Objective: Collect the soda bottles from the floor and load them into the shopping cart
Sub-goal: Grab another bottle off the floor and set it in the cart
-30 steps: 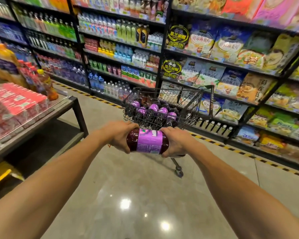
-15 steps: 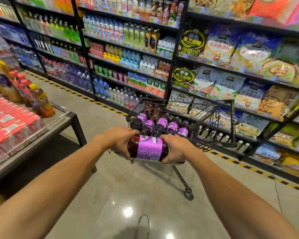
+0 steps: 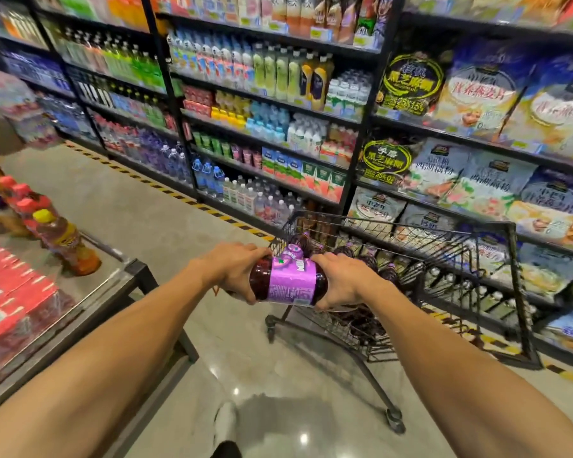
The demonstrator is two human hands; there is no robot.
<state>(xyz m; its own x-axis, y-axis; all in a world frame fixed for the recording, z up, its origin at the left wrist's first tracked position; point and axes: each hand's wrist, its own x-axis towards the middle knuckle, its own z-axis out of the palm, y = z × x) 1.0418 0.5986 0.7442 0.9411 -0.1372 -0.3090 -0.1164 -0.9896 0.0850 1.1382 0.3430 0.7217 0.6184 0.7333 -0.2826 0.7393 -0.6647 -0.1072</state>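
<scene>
In the aisle between a low display table [image 3: 136, 271] and a long wall of shelving, a person holds one soda bottle [image 3: 290, 285] out in front at arm's length, gripped with both hands. The bottle lies on its side, roughly level, with dark purple drink showing at either end of a wide purple label. The left hand [image 3: 232, 269] wraps the bottle's left end, fingers curled over the top and thumb underneath. The right hand [image 3: 343, 280] clasps the right end the same way, so neither the cap nor the base can be seen. The bottle sits in front of the near left corner of the black wire shopping cart [image 3: 420, 246], overlapping its edge in this view and not yet down inside the basket. Whether it touches the wire I cannot tell. Inside the cart stand several matching dark bottles [image 3: 344, 252] with purple labels, packed close together at the near end. The cart stands on the glossy grey floor [image 3: 179, 209], just beside the snack shelves [image 3: 477, 100] filled with large bags. To their left are shelves of bottled drinks [image 3: 262, 94] and cartons. Yellow and black striped tape [image 3: 166, 190] runs along the floor at the foot of the shelving. On the table to the left stand tea bottles [image 3: 65, 241] with red and yellow caps, next to shrink-wrapped red packs [image 3: 10, 292].
</scene>
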